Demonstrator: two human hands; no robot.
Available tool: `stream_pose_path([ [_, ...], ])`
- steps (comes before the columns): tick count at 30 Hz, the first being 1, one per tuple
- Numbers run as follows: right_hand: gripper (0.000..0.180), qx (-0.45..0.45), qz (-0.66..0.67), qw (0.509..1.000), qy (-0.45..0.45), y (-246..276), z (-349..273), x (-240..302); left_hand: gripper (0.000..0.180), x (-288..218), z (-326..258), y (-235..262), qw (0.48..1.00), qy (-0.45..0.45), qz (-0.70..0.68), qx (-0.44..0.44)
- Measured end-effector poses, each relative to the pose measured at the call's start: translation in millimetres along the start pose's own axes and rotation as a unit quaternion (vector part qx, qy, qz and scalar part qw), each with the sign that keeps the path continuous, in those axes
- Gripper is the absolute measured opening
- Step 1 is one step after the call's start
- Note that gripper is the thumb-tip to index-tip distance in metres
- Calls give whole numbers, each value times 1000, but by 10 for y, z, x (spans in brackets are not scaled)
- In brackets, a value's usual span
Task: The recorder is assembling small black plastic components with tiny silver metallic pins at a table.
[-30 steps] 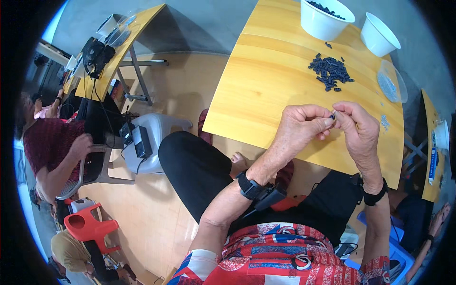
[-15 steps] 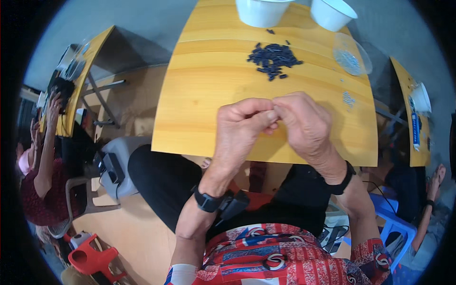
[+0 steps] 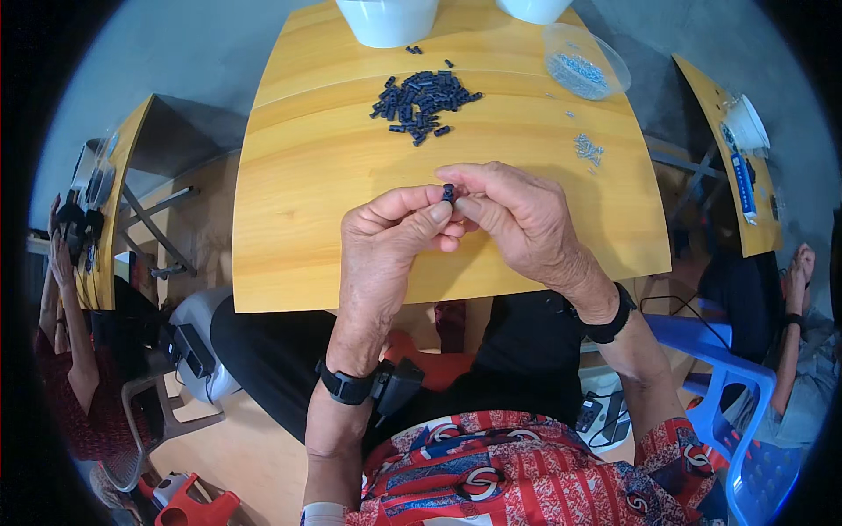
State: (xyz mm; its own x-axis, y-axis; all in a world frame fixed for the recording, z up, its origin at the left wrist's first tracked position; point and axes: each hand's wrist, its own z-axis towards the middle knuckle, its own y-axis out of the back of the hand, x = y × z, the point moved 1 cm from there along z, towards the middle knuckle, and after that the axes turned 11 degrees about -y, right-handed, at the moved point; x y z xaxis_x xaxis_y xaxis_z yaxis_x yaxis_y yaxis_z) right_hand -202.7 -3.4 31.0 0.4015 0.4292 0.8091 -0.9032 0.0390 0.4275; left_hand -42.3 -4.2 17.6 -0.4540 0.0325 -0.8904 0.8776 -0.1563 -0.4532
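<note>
Above the bench (image 3: 298,193), the left hand (image 3: 379,235) pinches a small black part (image 3: 448,193), the right hand (image 3: 529,221) alongside, its grip unclear; beyond, a clear tub (image 3: 612,60) holds small silvery pieces (image 3: 582,77) near two white bowls (image 3: 388,24), contents hidden.

The left fingers (image 3: 424,224) hide the lower part of the black piece (image 3: 448,190); whether the right fingers (image 3: 493,181) pinch something tiny cannot be told. The top edge crops two white tubs (image 3: 387,21) (the right-hand one more), their insides hidden. Silver bits (image 3: 588,149) are too small to identify. A red stool (image 3: 197,510) runs off below.
</note>
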Motion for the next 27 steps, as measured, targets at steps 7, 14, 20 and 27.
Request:
stream_pose_path([
  [7, 37, 32, -131, 991, 3, 108, -81, 37, 12, 89, -22, 37, 999, 24, -22, 5],
  [14, 30, -12, -264, 950, 168, 68, -73, 1, 13, 165, -23, 30, 999, 18, -26, 21],
  [20, 20, -25, -292, 938, 184, 130, -69, -1, 16, 161, -24, 17, 997, 54, -29, 56],
  [27, 17, -28, -286, 937, 197, 131, -143, -78, 19, 133, -62, -54, 990, 49, 87, 103],
])
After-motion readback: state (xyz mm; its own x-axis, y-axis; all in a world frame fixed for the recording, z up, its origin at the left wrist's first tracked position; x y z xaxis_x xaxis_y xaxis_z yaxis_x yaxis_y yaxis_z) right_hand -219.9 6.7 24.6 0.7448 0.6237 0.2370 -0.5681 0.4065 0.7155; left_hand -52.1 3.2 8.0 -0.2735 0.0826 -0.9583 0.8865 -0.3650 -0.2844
